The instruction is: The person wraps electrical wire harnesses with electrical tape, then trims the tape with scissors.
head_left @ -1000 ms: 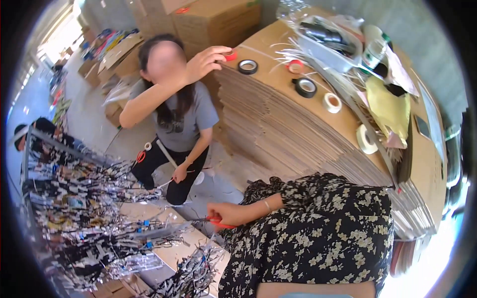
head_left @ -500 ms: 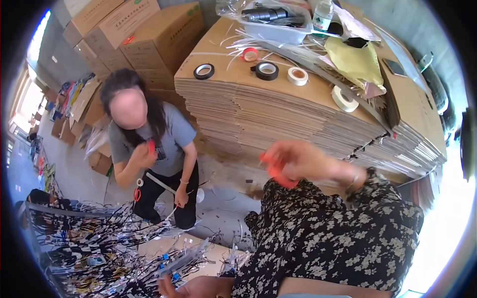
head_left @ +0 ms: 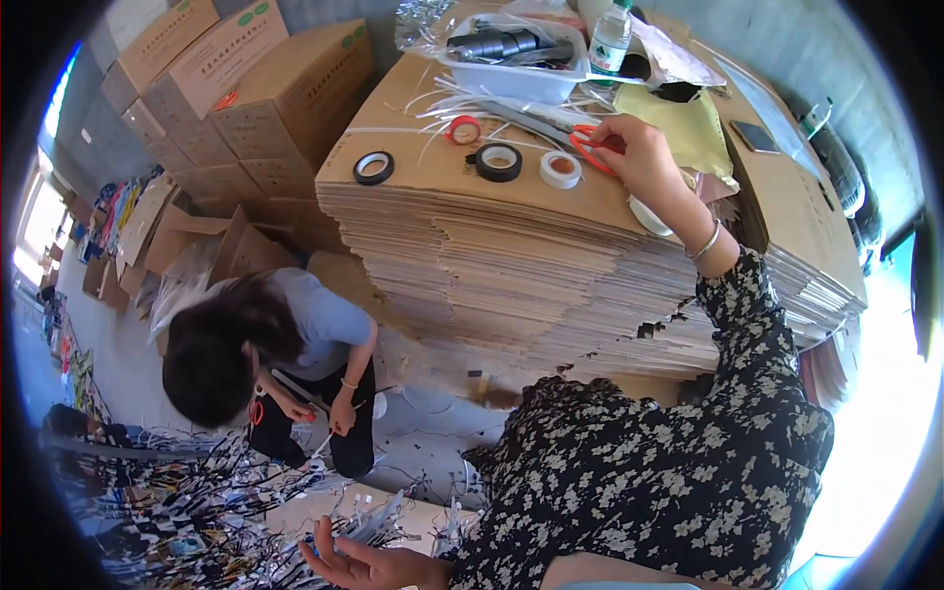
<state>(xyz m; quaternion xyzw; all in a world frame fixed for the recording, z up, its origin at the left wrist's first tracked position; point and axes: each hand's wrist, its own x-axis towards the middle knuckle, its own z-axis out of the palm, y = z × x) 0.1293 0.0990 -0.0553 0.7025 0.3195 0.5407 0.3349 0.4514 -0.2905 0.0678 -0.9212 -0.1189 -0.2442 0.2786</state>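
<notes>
My right hand [head_left: 637,157] reaches over the stack of flat cardboard [head_left: 423,206], fingers closed on the red handles of a pair of scissors [head_left: 582,143]. Beside it are a white tape roll [head_left: 560,171] and another white roll [head_left: 649,218], partly hidden by my wrist. Further left lie a black tape roll [head_left: 499,163], a red one [head_left: 463,130] and another black one [head_left: 374,168]. Low in the picture, my left hand [head_left: 369,567] is open, fingers apart and holding nothing visible, near a heap of cables with connectors [head_left: 216,501].
A co-worker [head_left: 285,344] crouches at left, bent over something small and red in the hands. White strips [head_left: 442,103], a plastic tub of tools [head_left: 511,74], a bottle [head_left: 610,44] and a phone [head_left: 755,137] lie on the cardboard. Cartons [head_left: 285,93] stand behind.
My right hand has moved up from near my lap to the top of the cardboard stack with the red-handled scissors. The co-worker has bent forward and lowered a raised hand.
</notes>
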